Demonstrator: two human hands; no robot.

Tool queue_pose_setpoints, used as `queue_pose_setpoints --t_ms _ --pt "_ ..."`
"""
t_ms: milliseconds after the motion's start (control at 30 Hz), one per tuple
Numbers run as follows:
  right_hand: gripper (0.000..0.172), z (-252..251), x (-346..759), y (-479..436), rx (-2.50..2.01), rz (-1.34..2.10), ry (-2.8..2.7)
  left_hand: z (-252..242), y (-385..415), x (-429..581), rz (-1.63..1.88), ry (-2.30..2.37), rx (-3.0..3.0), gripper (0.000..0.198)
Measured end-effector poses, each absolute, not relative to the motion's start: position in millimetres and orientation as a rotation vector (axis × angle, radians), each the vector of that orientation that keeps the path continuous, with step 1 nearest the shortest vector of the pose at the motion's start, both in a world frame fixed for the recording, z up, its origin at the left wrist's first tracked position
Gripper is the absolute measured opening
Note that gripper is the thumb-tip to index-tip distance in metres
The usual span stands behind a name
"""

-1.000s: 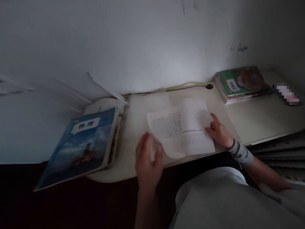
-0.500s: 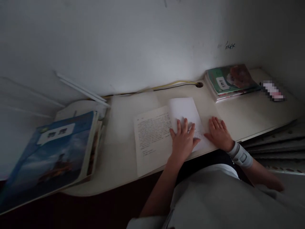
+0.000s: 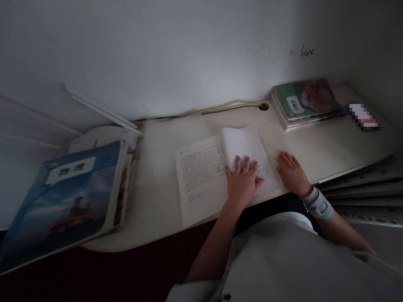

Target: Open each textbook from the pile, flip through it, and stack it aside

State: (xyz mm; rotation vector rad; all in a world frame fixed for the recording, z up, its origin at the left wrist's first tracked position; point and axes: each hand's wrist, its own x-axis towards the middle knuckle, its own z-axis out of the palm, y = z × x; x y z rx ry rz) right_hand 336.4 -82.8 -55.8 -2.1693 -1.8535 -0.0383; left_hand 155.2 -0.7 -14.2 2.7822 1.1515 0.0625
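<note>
A sheet of printed paper (image 3: 203,184) lies on the desk in front of me, its right part covered by a folded white paper flap (image 3: 241,142). My left hand (image 3: 242,182) rests on the lower part of the flap with its fingers spread. Some print shows just right of its thumb. Flat on the desk beside the paper's right edge is my right hand (image 3: 293,174), palm down and fingers stretched out, holding nothing. A grey band (image 3: 317,205) wraps the right wrist.
Blue-covered books (image 3: 85,197) are stacked at the desk's left end. Green-covered books (image 3: 307,102) lie at the back right, near a blurred-out phone-like object (image 3: 363,116). A yellow cable (image 3: 233,102) runs along the wall to a hole in the desk (image 3: 263,107).
My right hand has shifted slightly right, its thumb now closer to its fingers. The left hand stays on the folded flap. The camera view has moved a little.
</note>
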Motion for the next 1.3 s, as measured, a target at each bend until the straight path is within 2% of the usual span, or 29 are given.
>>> queue_pose_setpoints --t_ms 833,1000,1300 --pt "0.045 -53.0 354.5 -84.5 -1.951 0.220 -1.688 -17.3 -13.5 189.8 0.128 1.093 2.655 0.056" --pt "0.043 -55.8 360.8 -85.1 -1.948 0.250 -1.692 -17.7 -12.5 186.2 0.196 1.195 2.620 0.054" --pt "0.043 -56.6 360.6 -84.8 -1.854 0.231 -1.606 -22.6 -19.1 195.2 0.084 1.181 2.792 0.054"
